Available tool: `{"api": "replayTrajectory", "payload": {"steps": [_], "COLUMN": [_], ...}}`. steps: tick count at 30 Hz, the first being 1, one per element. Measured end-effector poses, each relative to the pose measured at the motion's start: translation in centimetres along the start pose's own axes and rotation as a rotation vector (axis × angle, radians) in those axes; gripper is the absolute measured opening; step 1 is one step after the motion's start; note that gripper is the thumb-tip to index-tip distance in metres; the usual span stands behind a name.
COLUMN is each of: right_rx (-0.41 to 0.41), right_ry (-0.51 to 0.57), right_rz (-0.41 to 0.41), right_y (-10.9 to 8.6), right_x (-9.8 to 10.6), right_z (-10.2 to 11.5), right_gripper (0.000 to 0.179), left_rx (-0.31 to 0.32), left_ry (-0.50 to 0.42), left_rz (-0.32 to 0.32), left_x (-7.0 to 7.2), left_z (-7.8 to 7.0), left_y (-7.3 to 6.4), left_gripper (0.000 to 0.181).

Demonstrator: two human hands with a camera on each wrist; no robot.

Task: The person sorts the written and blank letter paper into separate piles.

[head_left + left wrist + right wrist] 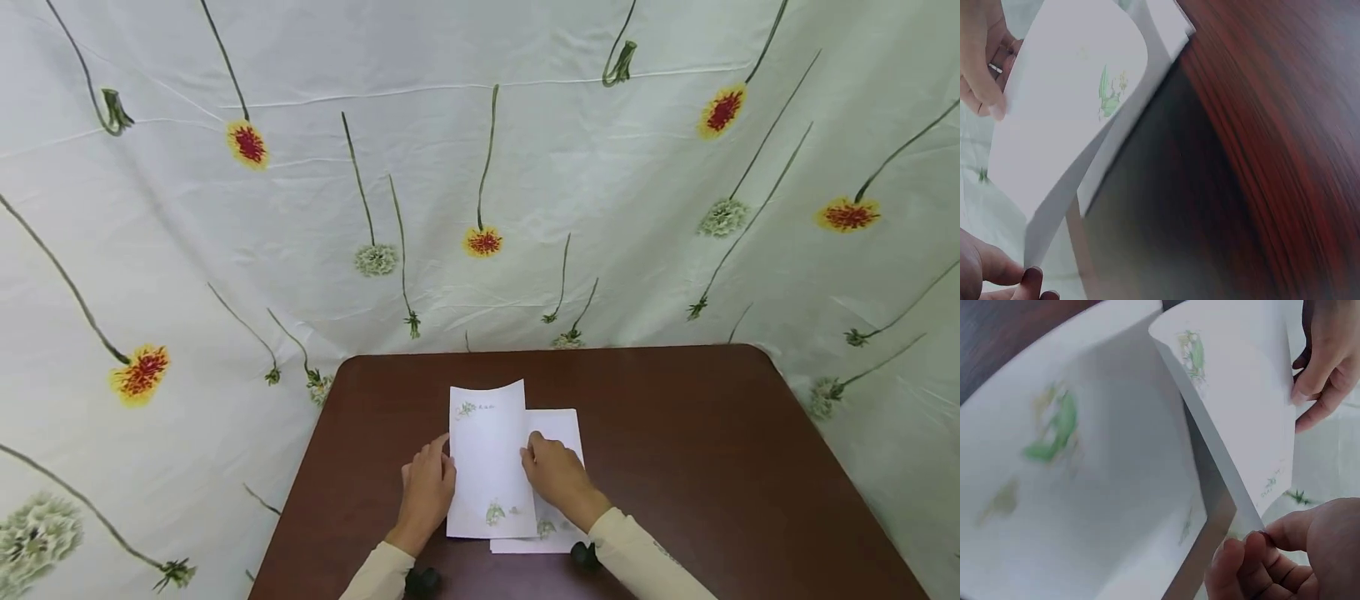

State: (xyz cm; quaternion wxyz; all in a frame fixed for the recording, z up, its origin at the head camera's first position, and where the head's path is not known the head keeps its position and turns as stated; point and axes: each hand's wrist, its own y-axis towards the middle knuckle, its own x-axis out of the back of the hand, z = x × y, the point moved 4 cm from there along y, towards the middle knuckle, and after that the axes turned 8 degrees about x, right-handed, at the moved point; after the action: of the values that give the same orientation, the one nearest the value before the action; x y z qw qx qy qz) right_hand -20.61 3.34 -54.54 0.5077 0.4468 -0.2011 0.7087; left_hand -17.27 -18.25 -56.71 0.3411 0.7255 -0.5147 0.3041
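Note:
A white sheet of paper (487,467) with small green floral prints near its top and bottom is held up between both hands. My left hand (430,487) pinches its left edge; in the left wrist view the fingers (1030,281) grip the edge from below. On the opposite edge, the thumb and fingers of my right hand (558,475) pinch the paper, as the right wrist view shows up close. The sheet bows in a curve between them. Partly covered by it, a stack of similar printed paper (557,423) lies on the table, below my right hand.
The dark reddish-brown table (675,467) has rounded far corners. Behind and around it hangs a white cloth (435,50) printed with flowers on long stems. Small black rounded devices (423,582) sit at both wrists.

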Motion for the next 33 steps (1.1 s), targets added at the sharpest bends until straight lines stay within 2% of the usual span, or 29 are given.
{"api": "replayTrajectory", "payload": {"steps": [8, 14, 18, 23, 28, 33], "right_rx": [0.049, 0.067, 0.072, 0.084, 0.097, 0.147], "right_ry": [0.131, 0.159, 0.166, 0.12, 0.001, -0.106], "right_rz": [0.072, 0.086, 0.087, 0.067, 0.013, -0.042], "right_y": [1.2, 1.7, 2.1, 2.5, 2.8, 2.7], "right_x": [-3.6, -6.4, -7.9, -8.9, -9.4, -9.9], "right_z": [2.1, 3.4, 4.6, 5.3, 5.7, 5.7], "right_gripper": [0.023, 0.025, 0.025, 0.024, 0.025, 0.026], "left_rx": [0.066, 0.14, 0.196, 0.232, 0.248, 0.274], "left_ry": [0.036, 0.055, 0.074, 0.091, 0.111, 0.146], "left_rz": [-0.041, -0.038, -0.039, -0.029, -0.023, -0.008], "left_x": [3.1, 4.3, 5.0, 5.0, 4.8, 4.5], "left_z": [4.1, 6.8, 8.5, 9.6, 10.6, 11.5], "left_y": [-0.1, -0.3, -0.3, -0.3, -0.3, -0.6], "left_gripper": [0.033, 0.022, 0.021, 0.022, 0.024, 0.028]}}
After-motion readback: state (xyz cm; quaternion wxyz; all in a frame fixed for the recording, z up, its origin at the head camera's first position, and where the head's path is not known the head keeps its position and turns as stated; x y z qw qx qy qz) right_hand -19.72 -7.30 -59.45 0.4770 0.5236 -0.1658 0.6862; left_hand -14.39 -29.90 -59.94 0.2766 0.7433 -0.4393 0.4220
